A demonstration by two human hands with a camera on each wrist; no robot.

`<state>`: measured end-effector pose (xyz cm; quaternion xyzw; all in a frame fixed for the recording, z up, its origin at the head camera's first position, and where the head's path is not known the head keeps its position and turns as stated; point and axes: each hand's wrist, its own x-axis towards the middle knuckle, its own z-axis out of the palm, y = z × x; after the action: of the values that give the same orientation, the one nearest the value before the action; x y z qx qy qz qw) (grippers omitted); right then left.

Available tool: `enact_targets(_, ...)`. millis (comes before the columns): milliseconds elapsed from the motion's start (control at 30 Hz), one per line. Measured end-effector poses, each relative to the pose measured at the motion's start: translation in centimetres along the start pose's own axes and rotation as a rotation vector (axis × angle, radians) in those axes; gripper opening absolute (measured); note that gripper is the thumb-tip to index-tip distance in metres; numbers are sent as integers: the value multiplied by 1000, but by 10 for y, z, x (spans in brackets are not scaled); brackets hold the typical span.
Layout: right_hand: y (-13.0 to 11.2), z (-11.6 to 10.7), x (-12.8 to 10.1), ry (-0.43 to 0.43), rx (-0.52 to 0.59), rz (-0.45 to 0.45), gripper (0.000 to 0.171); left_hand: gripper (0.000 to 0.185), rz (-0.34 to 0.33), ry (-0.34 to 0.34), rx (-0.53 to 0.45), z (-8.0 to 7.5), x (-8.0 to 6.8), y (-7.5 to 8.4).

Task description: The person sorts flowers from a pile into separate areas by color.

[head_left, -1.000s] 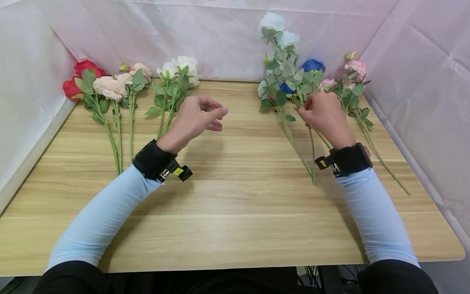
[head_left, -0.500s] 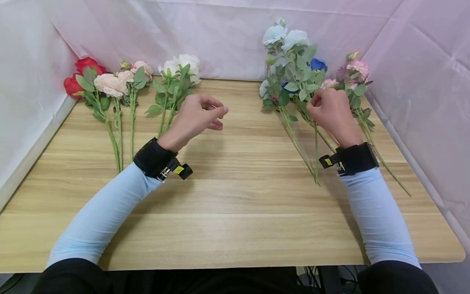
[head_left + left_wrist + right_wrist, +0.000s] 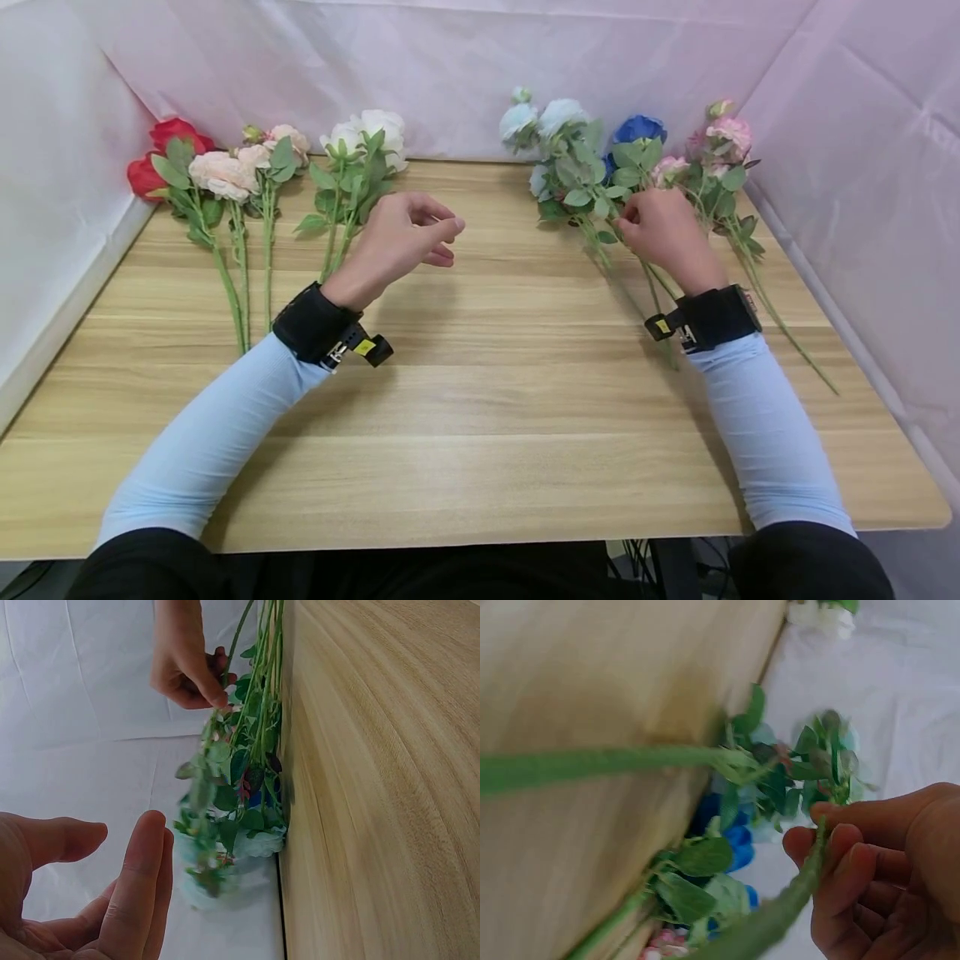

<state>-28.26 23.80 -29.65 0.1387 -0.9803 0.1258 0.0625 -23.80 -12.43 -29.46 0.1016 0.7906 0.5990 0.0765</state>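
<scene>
My right hand (image 3: 654, 232) grips the green stem of a pale blue flower spray (image 3: 557, 118) and holds it tilted to the left above the wooden table (image 3: 487, 400). Seen from the right wrist, the fingers (image 3: 855, 862) curl round that stem (image 3: 795, 900). In the left wrist view my right hand (image 3: 189, 673) pinches the stem among the leaves. My left hand (image 3: 420, 233) hovers over the table's middle, fingers (image 3: 139, 892) loosely bent, holding nothing.
At the back left lie a red rose (image 3: 167, 143), peach flowers (image 3: 225, 173) and white flowers (image 3: 371, 133). By my right hand lie a dark blue rose (image 3: 637, 129) and a pink spray (image 3: 723, 135). White cloth walls surround the table.
The pale blue spray has swung down and to the left in my right hand. The left hand has stayed in place.
</scene>
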Motion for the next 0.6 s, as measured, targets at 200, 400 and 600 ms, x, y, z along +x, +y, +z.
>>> enact_targets(200, 3, 15, 5, -59, -12, 4, 37, 27, -2, -4, -6, 0, 0, 0)
enact_targets(400, 5, 24, 6, -43, -10, 45, 42, 26, -2, -8, 4, 0, 1, -1)
enact_targets(600, -6, 22, 5, 0, 13, 41, 45, 27, -1, -3, 1, 0, 1, -2)
